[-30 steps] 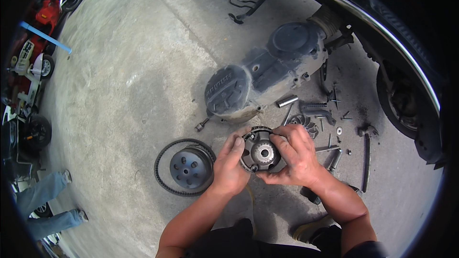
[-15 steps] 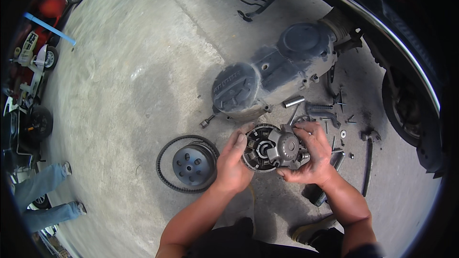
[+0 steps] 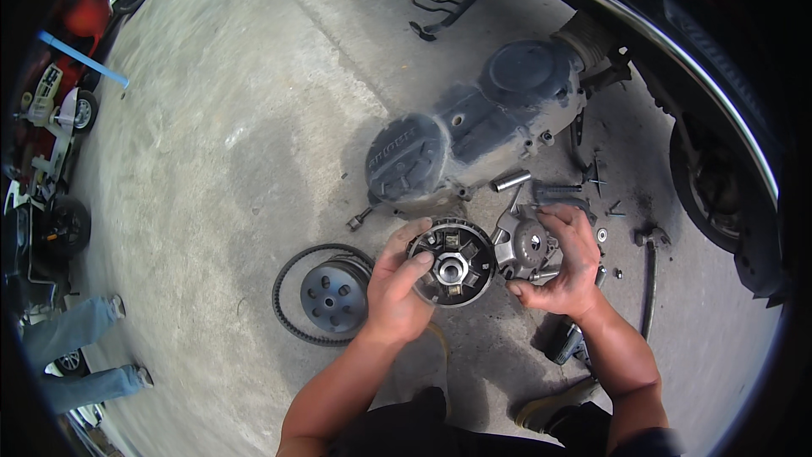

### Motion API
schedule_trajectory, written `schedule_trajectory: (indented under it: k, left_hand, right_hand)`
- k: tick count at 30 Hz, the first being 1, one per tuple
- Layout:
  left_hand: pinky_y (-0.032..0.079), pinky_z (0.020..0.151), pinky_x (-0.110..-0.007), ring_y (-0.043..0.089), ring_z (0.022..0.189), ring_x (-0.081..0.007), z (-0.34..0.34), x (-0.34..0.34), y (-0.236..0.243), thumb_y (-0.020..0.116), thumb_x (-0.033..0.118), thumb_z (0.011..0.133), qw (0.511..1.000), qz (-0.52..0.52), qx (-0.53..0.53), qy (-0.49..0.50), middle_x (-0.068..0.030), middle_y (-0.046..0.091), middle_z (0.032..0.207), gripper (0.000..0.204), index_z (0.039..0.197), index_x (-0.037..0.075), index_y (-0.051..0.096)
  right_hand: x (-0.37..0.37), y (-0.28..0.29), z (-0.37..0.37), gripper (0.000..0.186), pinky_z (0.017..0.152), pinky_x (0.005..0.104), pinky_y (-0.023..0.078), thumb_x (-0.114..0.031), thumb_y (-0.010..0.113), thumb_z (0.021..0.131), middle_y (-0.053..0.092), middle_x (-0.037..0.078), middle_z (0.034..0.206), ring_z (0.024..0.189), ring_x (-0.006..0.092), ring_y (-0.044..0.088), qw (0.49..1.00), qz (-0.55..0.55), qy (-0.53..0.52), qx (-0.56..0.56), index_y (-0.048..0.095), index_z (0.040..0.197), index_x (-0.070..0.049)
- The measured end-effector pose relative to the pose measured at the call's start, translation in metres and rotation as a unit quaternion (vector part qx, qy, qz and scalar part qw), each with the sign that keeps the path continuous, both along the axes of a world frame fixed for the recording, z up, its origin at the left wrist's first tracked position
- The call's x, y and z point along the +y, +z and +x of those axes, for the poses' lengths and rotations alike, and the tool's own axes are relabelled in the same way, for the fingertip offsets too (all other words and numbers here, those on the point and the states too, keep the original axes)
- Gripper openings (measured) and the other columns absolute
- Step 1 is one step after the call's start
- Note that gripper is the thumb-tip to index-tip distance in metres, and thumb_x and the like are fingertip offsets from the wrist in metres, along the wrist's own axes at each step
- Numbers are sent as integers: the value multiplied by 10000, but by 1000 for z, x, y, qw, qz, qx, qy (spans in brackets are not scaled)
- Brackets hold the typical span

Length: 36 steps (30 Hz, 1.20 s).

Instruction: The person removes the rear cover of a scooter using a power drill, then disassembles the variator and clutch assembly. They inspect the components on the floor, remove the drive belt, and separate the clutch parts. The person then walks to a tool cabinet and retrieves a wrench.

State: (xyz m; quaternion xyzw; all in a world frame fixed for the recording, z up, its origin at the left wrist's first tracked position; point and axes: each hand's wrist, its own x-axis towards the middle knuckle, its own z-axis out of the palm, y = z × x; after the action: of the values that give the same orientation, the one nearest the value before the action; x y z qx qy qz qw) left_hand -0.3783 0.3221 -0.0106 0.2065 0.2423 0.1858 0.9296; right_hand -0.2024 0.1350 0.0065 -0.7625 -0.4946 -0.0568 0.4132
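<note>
My left hand [image 3: 397, 292] grips a scooter variator [image 3: 452, 268] by its left rim. Its open face is turned up, showing roller weights in slots around a central hub. Close beside it on the right, my right hand [image 3: 568, 275] holds the grey metal ramp plate [image 3: 526, 244] between thumb and fingers. The two parts are side by side, with the plate no longer covering the rollers. On the concrete to the left lies a clutch bell [image 3: 335, 298] with holes in its face, and a drive belt [image 3: 277, 294] loops around it.
A dusty black transmission cover [image 3: 461, 123] lies ahead. Right of my hands are a hammer [image 3: 650, 279], a power tool [image 3: 565, 340], a socket [image 3: 512, 180] and several small bolts and washers. A motor scooter's wheel [image 3: 715, 190] stands at far right. Someone's jeans-clad legs [image 3: 72, 326] show at left.
The ramp plate has moved right, off the variator's face, in my right hand. My left hand has shifted slightly left with the variator, whose rollers now show fully. The whole view has shifted slightly.
</note>
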Motion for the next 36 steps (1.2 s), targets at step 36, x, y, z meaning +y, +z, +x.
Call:
schedule_trajectory:
  k: [36]
  left_hand:
    - [597,949,-420,697,1097,-287,-54,40,-1,508,10,993,992,31,22,123,-173,681,1235,365,1351,-16,576]
  right_hand:
    - [41,4,-15,851,871,476,540,-365,976,542,601,242,1177,1003,368,629,990,44,132,-23,644,1179,92]
